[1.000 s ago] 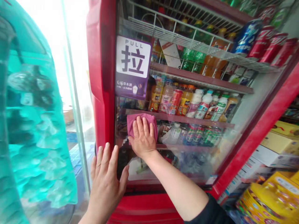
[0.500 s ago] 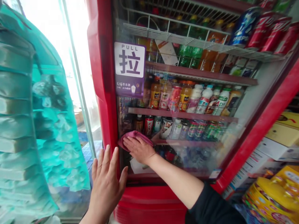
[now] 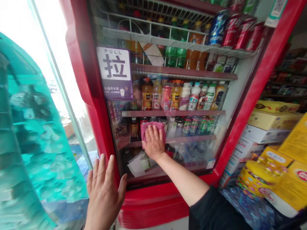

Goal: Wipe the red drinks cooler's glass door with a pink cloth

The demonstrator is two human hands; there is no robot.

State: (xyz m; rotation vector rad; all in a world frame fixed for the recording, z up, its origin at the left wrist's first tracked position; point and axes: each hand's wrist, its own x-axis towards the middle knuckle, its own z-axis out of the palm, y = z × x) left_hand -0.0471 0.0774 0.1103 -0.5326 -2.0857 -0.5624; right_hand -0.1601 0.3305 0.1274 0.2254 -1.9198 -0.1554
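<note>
My right hand [image 3: 154, 145] lies flat over a pink cloth [image 3: 144, 129], holding it against the glass door [image 3: 192, 153] of a red drinks fridge, in front of the can shelf. The cloth shows past the fingertips on the upper and left sides. Beside the fridge's red left frame [image 3: 96, 127], my left hand [image 3: 104, 188] is raised with fingers spread and nothing in it. Whether it touches the frame I cannot tell. Behind the glass stand bottles [image 3: 176, 94] and cans [image 3: 187, 124] on shelves. A purple and white PULL sticker [image 3: 115, 73] is on the glass at upper left.
Turquoise translucent bags [image 3: 59, 159] hang at the left, next to a bright window strip [image 3: 59, 80]. Stacked boxes [image 3: 273, 119], a yellow tub [image 3: 254, 175] and wrapped plastic bottles [image 3: 251, 207] stand to the fridge's right. Stocked shelves [image 3: 287, 76] show farther back.
My right hand has slid the pink cloth rightward and slightly up across the glass, away from the left frame. My view has shifted right. My left hand stays raised and spread.
</note>
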